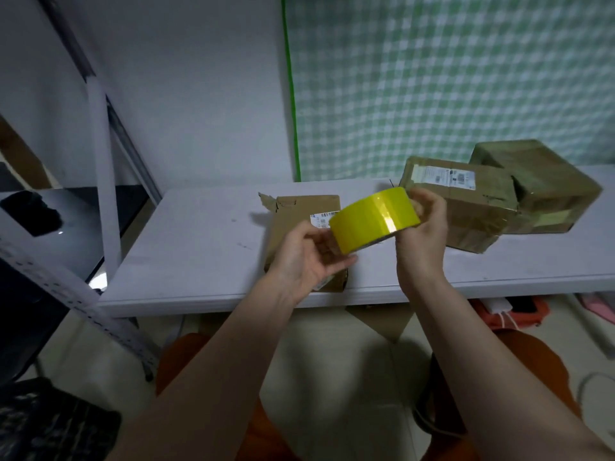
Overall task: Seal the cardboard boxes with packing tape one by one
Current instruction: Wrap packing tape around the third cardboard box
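A person holds a roll of yellow tape (374, 219) up in the air with both hands. The roll lies on its side, so its hole runs from one hand to the other, tipped a little, with the right end higher and farther away.

The right hand (424, 224) has its fingers curled over the far right end of the roll and grips it there. The left hand (307, 252) is at the near left end. Its fingers are bent and close together under that end of the roll, with the thumb up near the rim. It looks like this hand is feeling for the loose end of the tape, but I cannot tell if it has found it.

Right behind and under the roll is a small brown box (301, 214) on the white table (199, 247). Its long side runs away from the person. The far left corner of its top looks torn. The roll hangs just over the near right part of this box, so the left hand is the closer one to the box top.

To the right of the roll, two more boxes (466, 207) sit side by side, touching. They look shiny with tape already, so I think the small box is the one to do next.
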### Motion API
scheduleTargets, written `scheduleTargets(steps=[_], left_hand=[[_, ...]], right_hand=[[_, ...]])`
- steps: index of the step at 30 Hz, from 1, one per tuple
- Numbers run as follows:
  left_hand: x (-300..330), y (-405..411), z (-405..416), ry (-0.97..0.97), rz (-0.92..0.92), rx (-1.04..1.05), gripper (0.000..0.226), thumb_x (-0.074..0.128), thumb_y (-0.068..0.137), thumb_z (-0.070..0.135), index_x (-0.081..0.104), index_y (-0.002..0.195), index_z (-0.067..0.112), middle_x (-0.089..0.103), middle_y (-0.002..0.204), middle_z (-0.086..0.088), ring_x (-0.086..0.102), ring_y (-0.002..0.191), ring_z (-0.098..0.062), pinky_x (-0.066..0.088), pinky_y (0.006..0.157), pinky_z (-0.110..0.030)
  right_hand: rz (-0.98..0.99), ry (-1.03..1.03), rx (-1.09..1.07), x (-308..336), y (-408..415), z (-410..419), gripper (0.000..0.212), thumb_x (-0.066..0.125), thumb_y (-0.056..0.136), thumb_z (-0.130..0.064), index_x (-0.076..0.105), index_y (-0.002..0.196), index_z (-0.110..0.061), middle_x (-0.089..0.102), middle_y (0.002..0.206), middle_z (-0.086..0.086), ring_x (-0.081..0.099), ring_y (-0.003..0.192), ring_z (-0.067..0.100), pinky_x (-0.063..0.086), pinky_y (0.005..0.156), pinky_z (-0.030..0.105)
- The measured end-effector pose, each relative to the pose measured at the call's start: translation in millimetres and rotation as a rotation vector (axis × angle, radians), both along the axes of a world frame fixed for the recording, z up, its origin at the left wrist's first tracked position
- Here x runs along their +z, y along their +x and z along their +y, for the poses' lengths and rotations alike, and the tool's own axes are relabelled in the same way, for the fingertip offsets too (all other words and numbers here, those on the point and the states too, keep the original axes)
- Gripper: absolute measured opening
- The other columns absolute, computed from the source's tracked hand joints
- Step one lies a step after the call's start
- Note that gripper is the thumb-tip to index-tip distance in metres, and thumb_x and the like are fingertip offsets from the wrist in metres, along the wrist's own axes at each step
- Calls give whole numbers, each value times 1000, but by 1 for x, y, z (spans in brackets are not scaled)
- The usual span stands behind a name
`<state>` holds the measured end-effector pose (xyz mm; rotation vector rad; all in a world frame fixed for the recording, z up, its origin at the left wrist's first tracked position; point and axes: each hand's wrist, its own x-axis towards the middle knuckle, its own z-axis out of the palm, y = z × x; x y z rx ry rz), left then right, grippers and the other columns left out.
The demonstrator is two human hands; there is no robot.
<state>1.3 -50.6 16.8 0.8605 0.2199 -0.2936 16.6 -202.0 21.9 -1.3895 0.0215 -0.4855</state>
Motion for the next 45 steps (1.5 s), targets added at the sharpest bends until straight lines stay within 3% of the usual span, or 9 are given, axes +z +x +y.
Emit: scheduleTargets(steps=[4,8,15,20,23,28,35,39,45], left_hand=[[-7,2,-5,90,10,-20,10,49,94,6,57,98,2,61,88,-15,62,80,-23,60,67,-35],[-14,4,-7,223,33,11,20,51,89,-13,61,95,3,69,81,-11,69,71,-19,58,58,-25],[-15,0,4,292,65,23,22,56,82,-19,63,93,-2,71,71,-9,69,62,-17,59,61,-24],[-14,-2,10,215,96,18,31,39,86,-23,61,95,-3,69,84,-15,69,68,-20,58,63,-24],[-15,-2,10,203,119,55,13,51,90,-8,62,90,-1,70,80,-15,68,67,-20,58,60,-24],[-24,2,7,549,73,179,6,73,81,4,69,81,8,71,63,-3,67,58,-11,53,54,-18],[-33,8,8,766,58,342,9,64,90,16,71,86,21,73,74,0,69,65,-14,44,47,-19],[-33,9,8,886,1,385,24,65,89,16,67,68,28,65,64,12,61,57,-6,53,60,-22],[-31,15,32,1002,35,441,28,62,82,6,68,61,24,68,74,12,62,73,-8,54,75,-26]], right_hand=[[58,-72,136,-1,3,-2,20,52,83,-9,62,90,-25,63,89,0,59,82,10,46,64,20],[74,-92,159,-5,4,-5,30,51,85,3,59,91,-26,63,101,12,60,95,28,49,72,38],[114,-113,163,-14,6,-4,41,44,85,10,58,105,-22,63,110,11,60,103,32,52,79,45],[179,38,146,-17,8,2,40,44,86,10,63,98,-23,65,101,14,63,95,30,52,78,42],[208,63,154,-21,9,3,37,46,86,9,63,95,-23,64,102,16,61,95,30,52,77,42],[218,61,168,-25,7,9,37,48,85,9,60,88,-26,64,95,10,61,91,27,51,74,41],[193,-75,152,-31,8,10,44,50,80,16,56,87,-27,62,95,8,60,92,26,54,77,47],[164,-178,159,-33,8,15,41,48,80,16,53,88,-25,59,100,12,58,92,26,52,73,43],[193,-422,0,-40,18,-23,40,38,71,21,47,92,-12,49,86,6,45,78,17,35,54,26]])
